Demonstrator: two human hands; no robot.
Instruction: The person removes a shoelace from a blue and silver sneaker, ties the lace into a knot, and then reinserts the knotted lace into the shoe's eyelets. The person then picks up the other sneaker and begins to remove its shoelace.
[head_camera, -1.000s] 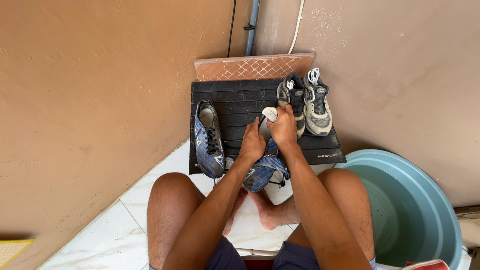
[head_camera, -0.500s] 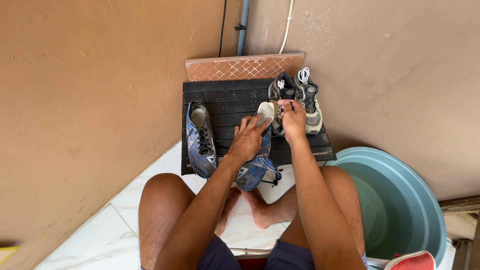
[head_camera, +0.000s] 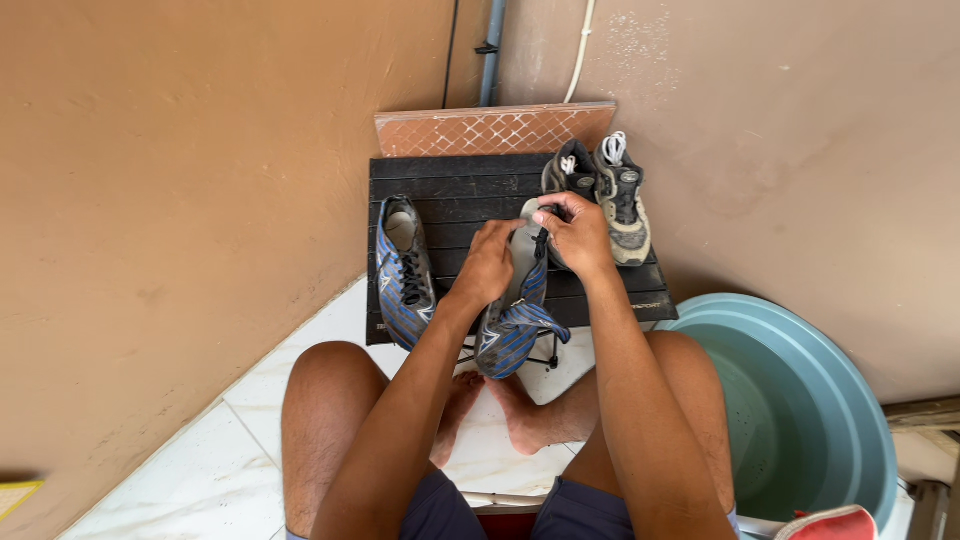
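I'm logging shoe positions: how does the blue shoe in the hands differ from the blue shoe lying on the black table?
The held blue shoe is gripped by the left hand and right hand, toe overhanging the black table edge. The other blue shoe lies untouched on the table, laces showing. Both are blue with grey stripes.

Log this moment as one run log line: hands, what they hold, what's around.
left hand: grips blue shoe | right hand: at its opening | nearby: second blue shoe, grey pair, black table, teal tub
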